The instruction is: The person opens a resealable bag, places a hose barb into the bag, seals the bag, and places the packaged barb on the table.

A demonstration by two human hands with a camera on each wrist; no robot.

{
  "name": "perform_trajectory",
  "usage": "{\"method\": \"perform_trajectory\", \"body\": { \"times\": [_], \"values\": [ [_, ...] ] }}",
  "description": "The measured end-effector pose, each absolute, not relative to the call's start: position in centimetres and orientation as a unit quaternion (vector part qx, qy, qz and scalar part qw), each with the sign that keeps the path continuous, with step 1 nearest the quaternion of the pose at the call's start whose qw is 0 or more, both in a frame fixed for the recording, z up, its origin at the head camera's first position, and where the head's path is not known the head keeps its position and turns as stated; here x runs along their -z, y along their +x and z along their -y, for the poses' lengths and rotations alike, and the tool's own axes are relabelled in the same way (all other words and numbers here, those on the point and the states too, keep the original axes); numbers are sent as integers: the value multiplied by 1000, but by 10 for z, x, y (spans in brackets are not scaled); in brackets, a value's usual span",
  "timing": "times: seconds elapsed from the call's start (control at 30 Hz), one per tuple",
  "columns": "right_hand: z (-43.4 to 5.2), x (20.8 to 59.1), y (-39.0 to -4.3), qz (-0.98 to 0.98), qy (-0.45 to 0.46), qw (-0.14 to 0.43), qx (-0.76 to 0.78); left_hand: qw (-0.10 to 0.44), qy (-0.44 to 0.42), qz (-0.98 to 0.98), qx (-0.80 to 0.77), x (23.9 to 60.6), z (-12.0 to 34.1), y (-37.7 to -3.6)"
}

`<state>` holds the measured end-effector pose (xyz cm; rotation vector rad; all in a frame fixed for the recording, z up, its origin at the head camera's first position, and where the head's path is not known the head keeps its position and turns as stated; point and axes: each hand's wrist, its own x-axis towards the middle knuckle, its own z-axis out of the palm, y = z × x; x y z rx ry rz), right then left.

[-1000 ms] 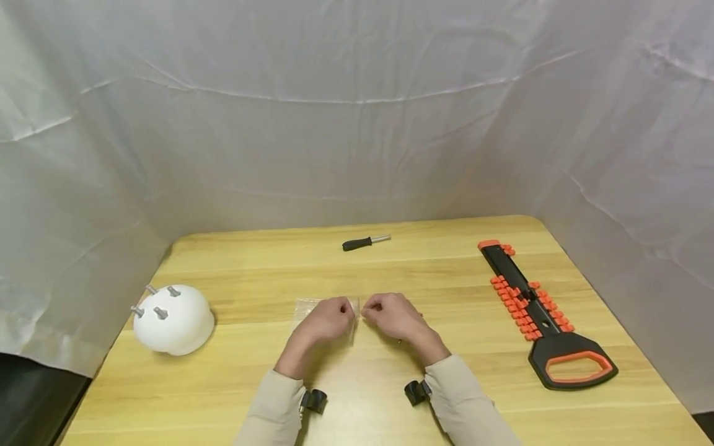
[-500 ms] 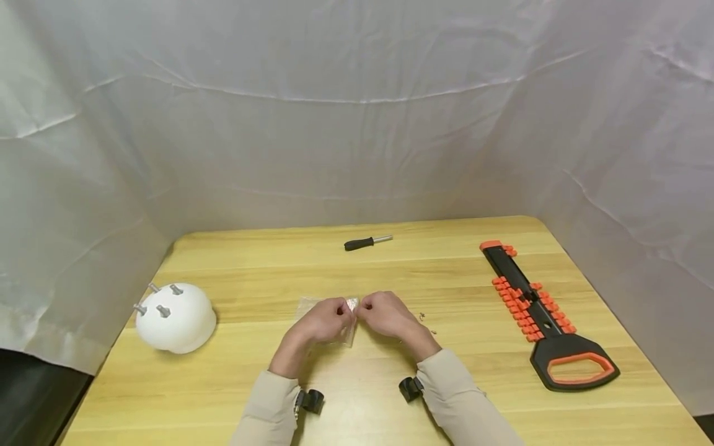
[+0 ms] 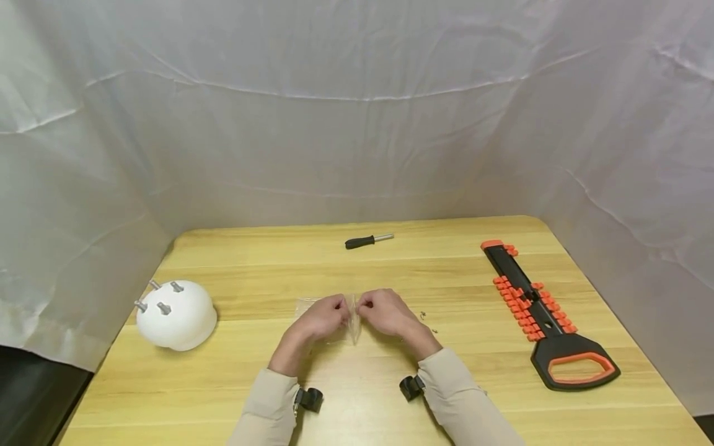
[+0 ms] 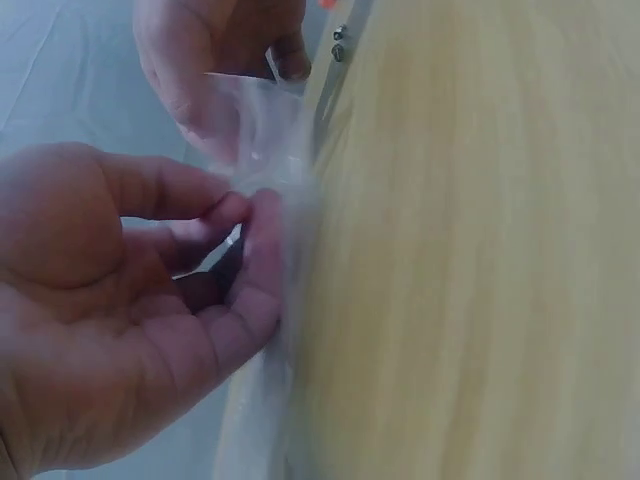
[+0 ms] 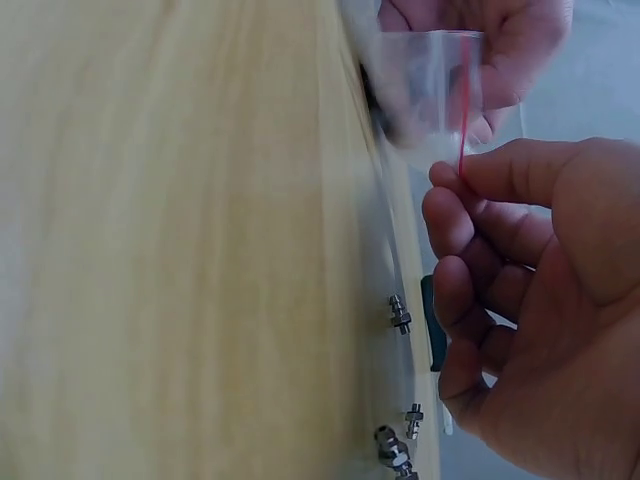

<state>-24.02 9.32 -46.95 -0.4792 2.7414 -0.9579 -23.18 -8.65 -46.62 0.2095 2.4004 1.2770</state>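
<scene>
Bag (image 3: 352, 317): small, clear plastic, red line along its mouth; held just above the table (image 3: 446, 384), centre front, between both hands.
Left hand (image 3: 326, 316): fingers curled, pinching the bag's left edge.
Right hand (image 3: 385, 311): fingers curled, pinching the right edge at the red line.
Fittings (image 5: 400, 316): small metal, loose on the table just right of the right hand.
Risk: thin film may slip from either pinch or tear under uneven pull; a dropped wrist could scatter the fittings.
</scene>
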Motion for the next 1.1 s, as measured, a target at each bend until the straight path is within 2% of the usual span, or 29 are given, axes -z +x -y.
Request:
{"method": "perform_trajectory", "body": {
  "times": [0.4, 0.87, 1.1],
  "values": [
    [-96, 468, -240, -936, -131, 74, 317, 162, 52, -894, -415, 459, 95, -230],
    [-101, 469, -239, -932, -137, 54, 331, 59, 152, -933, -322, 455, 103, -224],
    [-100, 469, -241, -929, -149, 55, 333, 67, 138, -927, -342, 451, 100, -222]
  ]
}}
